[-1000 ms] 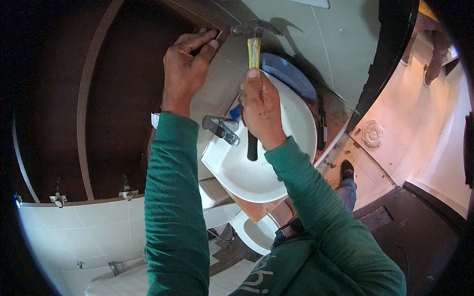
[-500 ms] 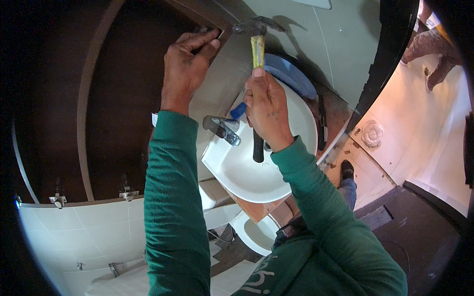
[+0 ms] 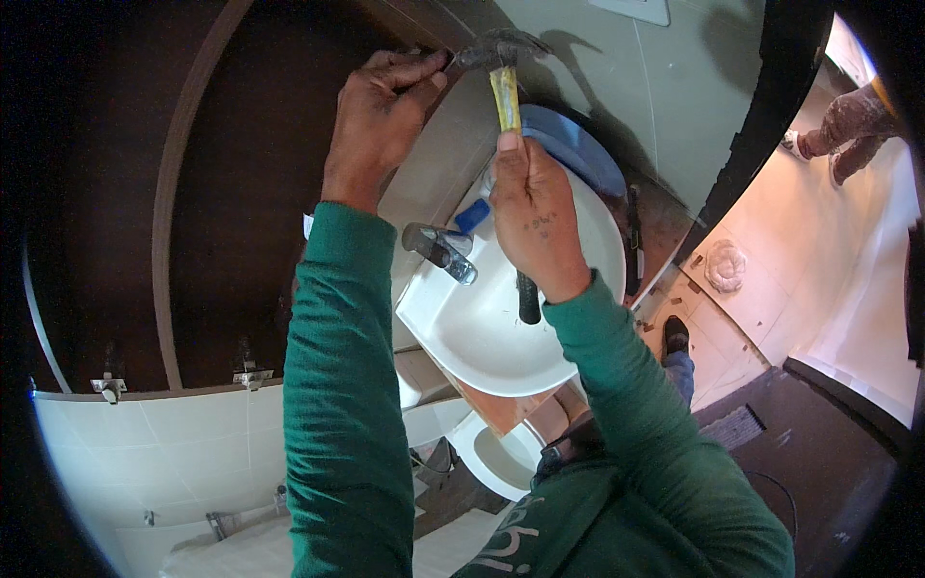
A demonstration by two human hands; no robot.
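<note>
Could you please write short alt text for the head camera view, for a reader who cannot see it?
Seen from above, a person in green sleeves holds a hammer in the right hand, its head beside the left hand, which pinches something small against a dark wooden panel. Below the hands are a white basin and a chrome tap.

hammer (image 3: 506, 91) yellow handle | basin (image 3: 482, 337) white | sleeves (image 3: 347, 385) green | cloth (image 3: 568, 144) blue

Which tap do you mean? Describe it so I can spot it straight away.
Find the white basin below the two raised hands. On its left rim, beside the green left sleeve, sits the chrome tap, its spout angled over the bowl. It is the only shiny metal piece there; the small blue thing beside it is matte.
</note>
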